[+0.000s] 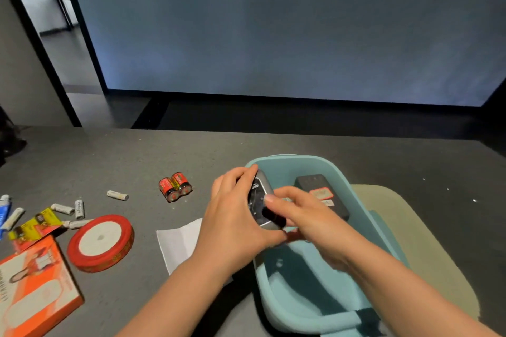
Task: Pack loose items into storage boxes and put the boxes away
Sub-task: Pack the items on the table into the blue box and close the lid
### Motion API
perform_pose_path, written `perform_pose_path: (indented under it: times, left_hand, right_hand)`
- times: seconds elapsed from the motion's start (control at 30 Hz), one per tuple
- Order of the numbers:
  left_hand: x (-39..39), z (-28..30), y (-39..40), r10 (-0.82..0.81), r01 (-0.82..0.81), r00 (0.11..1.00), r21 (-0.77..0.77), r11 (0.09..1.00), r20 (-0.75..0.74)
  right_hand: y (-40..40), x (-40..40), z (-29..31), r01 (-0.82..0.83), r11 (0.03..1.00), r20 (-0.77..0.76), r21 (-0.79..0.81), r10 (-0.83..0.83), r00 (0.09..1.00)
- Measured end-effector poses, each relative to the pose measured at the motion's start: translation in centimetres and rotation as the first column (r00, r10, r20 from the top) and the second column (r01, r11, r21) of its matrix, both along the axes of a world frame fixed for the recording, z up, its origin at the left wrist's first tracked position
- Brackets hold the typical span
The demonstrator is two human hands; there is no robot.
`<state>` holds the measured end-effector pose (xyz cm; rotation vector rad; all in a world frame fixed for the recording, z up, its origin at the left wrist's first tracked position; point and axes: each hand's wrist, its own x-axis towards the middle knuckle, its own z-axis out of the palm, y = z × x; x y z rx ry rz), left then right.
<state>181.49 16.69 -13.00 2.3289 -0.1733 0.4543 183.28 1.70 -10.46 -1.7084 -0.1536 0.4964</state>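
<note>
A light blue storage box (306, 317) stands on the grey table in front of me. My left hand (235, 216) grips a grey and black device (260, 197) over the box's left rim. My right hand (304, 219) holds the same device from the right, fingers on its lower end. A black rectangular gadget (323, 194) with a red-edged label lies inside the box at the back. Loose items sit to the left: two red batteries (175, 186), several white batteries (78, 209), a red ribbon roll (100, 242) and an orange box (35, 284).
A pale green lid (419, 241) lies under and right of the blue box. A white paper (179, 243) lies beside my left wrist. A yellow battery pack (35, 223) and a blue tube (5, 209) sit at the far left. The table's far edge runs behind the box.
</note>
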Motion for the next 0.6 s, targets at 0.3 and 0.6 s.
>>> perform_pose_path:
  times: [0.3,0.6]
  left_hand:
    - [-0.9,-1.8,1.4,0.051,-0.052,0.998,-0.045,0.998,-0.031]
    - [-3.6,-5.5,4.5,0.126,-0.139,0.983,-0.093,0.986,-0.136]
  right_hand:
    - [-1.4,2.1,-4.4,0.28,0.953,-0.159,-0.118,-0.297,0.942]
    - [1.4,7.9,-9.6,0.237,0.88,-0.182,-0.411,-0.334,0.925]
